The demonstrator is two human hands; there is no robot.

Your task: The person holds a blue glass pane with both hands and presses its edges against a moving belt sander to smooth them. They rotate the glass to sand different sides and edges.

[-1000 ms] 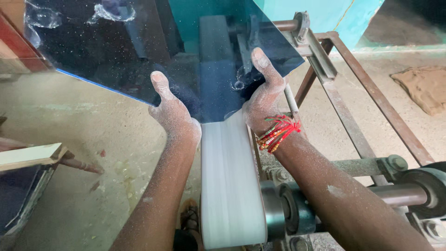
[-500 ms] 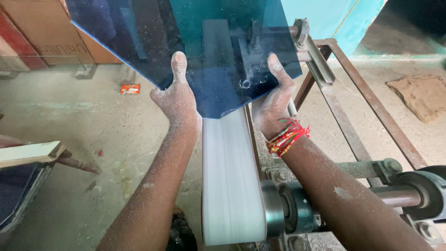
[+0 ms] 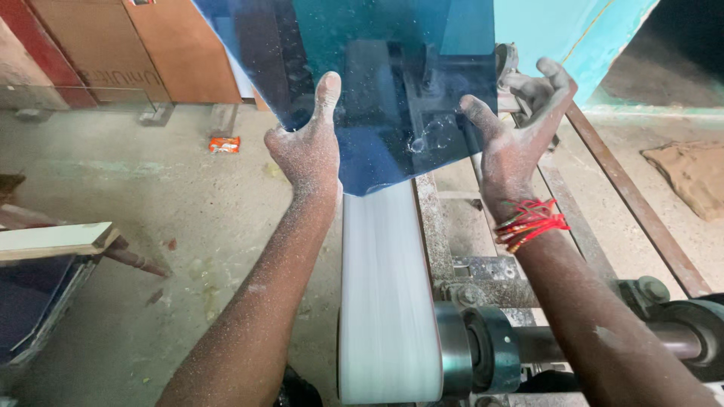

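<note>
A large sheet of blue tinted glass (image 3: 377, 68) is held up in front of me, its lower corner just above a white sanding belt (image 3: 385, 301). My left hand (image 3: 305, 147) grips the sheet's lower left edge, thumb up on the near face. My right hand (image 3: 520, 128) holds the lower right edge, thumb on the near face and fingers curled behind. Both hands are dusted with white powder. Red threads (image 3: 528, 222) circle my right wrist.
The belt runs over a metal pulley (image 3: 479, 350) on a rusty steel frame (image 3: 626, 196). Concrete floor lies at the left with an orange wrapper (image 3: 224, 144). A wooden board (image 3: 53, 241) juts in at the left edge. Brown panels (image 3: 151, 45) lean at the back.
The glass sheet has been raised and tilted up off the belt, and both hands have moved up and apart with it. The view has shifted up toward the back wall.
</note>
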